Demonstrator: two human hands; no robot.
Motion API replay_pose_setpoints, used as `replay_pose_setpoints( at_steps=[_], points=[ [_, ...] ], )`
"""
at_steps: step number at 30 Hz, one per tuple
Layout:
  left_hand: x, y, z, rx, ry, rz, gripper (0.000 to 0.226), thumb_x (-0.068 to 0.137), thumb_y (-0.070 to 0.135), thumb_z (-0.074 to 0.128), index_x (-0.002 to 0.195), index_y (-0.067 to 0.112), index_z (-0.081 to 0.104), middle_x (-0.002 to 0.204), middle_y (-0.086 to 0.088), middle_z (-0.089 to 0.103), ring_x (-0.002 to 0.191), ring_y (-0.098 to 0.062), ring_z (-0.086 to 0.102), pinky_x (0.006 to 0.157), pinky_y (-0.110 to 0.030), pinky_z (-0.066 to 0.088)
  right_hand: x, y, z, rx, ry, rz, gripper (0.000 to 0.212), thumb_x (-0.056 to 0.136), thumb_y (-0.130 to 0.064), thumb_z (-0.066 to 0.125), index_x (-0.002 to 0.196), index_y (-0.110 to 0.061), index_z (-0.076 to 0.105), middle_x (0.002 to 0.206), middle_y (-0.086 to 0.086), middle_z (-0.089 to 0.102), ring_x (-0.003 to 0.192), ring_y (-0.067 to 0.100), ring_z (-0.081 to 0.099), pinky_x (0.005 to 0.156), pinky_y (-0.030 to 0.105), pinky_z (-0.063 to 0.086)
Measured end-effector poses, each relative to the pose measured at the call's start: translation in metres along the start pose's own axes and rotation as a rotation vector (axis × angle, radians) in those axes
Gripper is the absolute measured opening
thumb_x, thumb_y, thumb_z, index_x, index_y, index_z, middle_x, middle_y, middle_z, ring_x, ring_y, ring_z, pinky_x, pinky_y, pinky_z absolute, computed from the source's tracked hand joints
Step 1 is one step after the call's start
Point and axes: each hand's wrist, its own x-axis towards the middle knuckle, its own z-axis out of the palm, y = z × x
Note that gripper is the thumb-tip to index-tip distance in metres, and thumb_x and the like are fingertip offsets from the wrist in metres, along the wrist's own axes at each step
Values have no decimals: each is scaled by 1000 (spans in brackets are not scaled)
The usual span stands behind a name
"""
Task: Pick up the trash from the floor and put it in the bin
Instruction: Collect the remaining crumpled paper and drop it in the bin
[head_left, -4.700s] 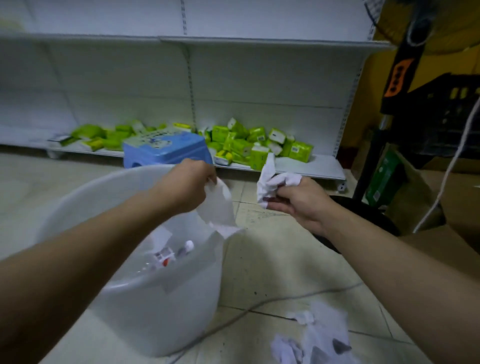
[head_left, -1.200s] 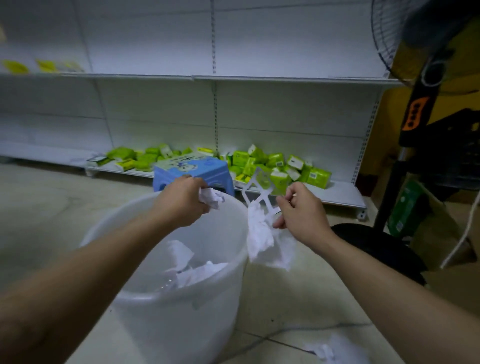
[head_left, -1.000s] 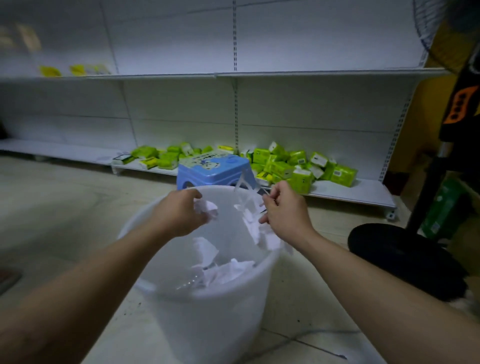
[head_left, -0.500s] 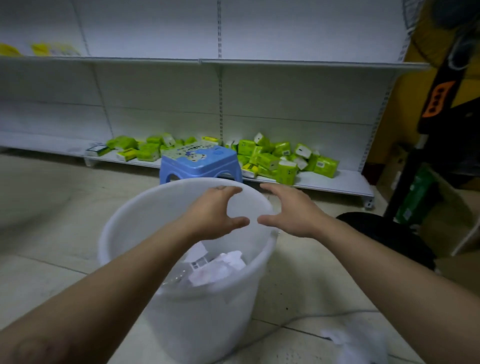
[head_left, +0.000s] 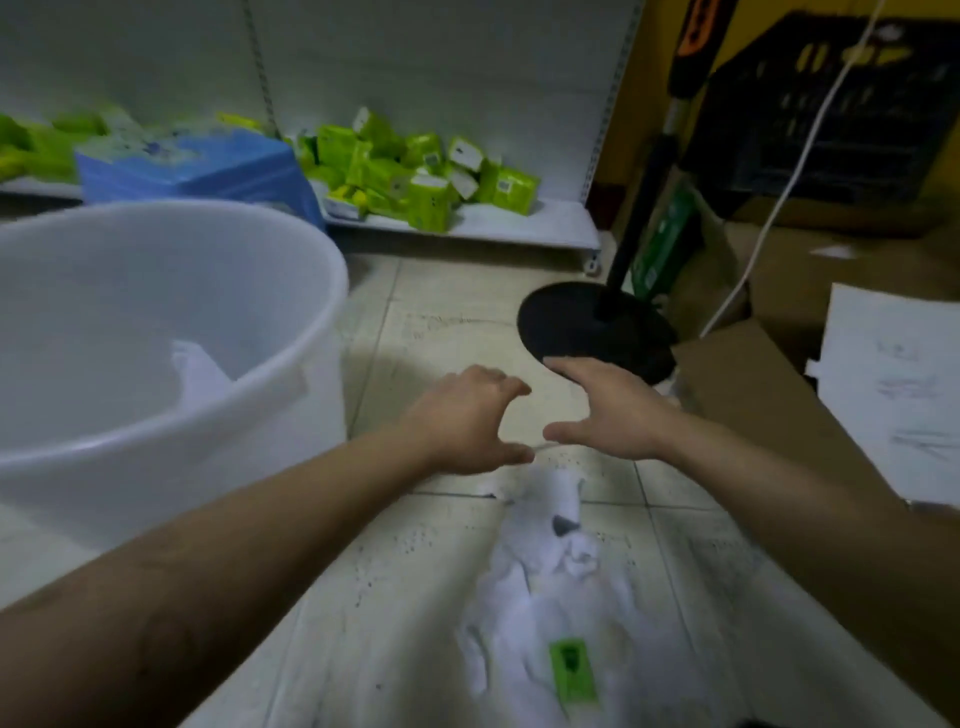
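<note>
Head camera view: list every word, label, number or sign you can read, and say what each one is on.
None can be read.
Green packs on the shelf: white labels, blurred.
Blue stool: top print smeared.
Fan pole: orange panel with dark marks, illegible.
White paper sheets on the cardboard: faint lines, too small.
Green wrapper in the floor trash: dark mark, unreadable.

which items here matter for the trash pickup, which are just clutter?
Job:
white paper scraps on the floor
green wrapper among them
white bin, paper already inside
left hand and right hand, both open and empty

Clutter:
blue stool
green packs on the shelf
fan base
cardboard boxes
</note>
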Motion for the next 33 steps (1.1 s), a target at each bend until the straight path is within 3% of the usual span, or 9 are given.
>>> replay_pose_setpoints(
  at_steps=[4,10,16,18,22,25,28,30,33],
  points=[
    [-6,4,72,-32,-187,-80,73,77,55,65,138,21,41,138,-7,49,126,-26,41,100,-41,41,-25,47,66,123,-96,105,84,78,-49,70,148,-29,29,155,-1,33,139,21,35,112,39,33],
    [-40,4,169,35,-341,-169,70,78,53,64,137,25,39,133,-5,51,119,-27,47,96,-42,41,-61,87,149,165,-235,261,72,76,-41,72,140,-27,43,144,6,44,129,26,44,105,37,39],
    [-70,6,222,21,-400,-243,58,84,36,58,137,24,40,137,-6,48,116,-25,48,94,-39,44,-91,80,211,12,-221,106,44,83,-25,63,127,-27,57,130,2,56,117,24,53,95,35,46],
    [-73,5,228,58,-375,-269,53,84,28,55,135,22,43,134,-8,48,116,-26,46,94,-38,42,-93,77,220,-20,-258,112,44,86,-24,60,130,-28,54,131,2,56,119,24,52,93,36,47],
    [-77,2,234,46,-236,-308,32,88,25,47,118,20,56,113,-5,57,102,-23,51,85,-34,43,-95,72,228,90,-243,194,52,88,-48,55,133,-23,51,135,4,53,123,25,49,95,36,43],
    [-79,-3,234,-69,-122,-363,23,91,27,48,104,16,63,104,-6,55,90,-22,51,75,-32,43,-99,67,230,144,-114,199,65,78,-59,60,132,-23,51,135,0,51,122,23,48,95,35,41],
    [-75,-8,226,-168,-43,-380,15,90,23,53,96,12,62,103,-7,56,87,-23,54,72,-35,49,-99,58,235,61,-180,130,75,70,-64,65,131,-24,49,131,1,50,119,25,47,97,37,38],
    [-72,-12,219,-220,-8,-411,12,92,23,51,93,13,58,93,-7,63,76,-22,57,66,-36,52,-97,53,239,-30,-217,100,64,74,-57,65,126,-23,52,126,3,50,116,26,46,96,38,37],
    [-70,-18,208,-287,43,-433,10,93,20,48,93,13,55,84,-8,67,69,-25,60,60,-37,52,-92,50,238,-52,-137,72,27,85,-35,59,107,-20,63,113,4,56,107,24,51,89,35,39]
  ],
)
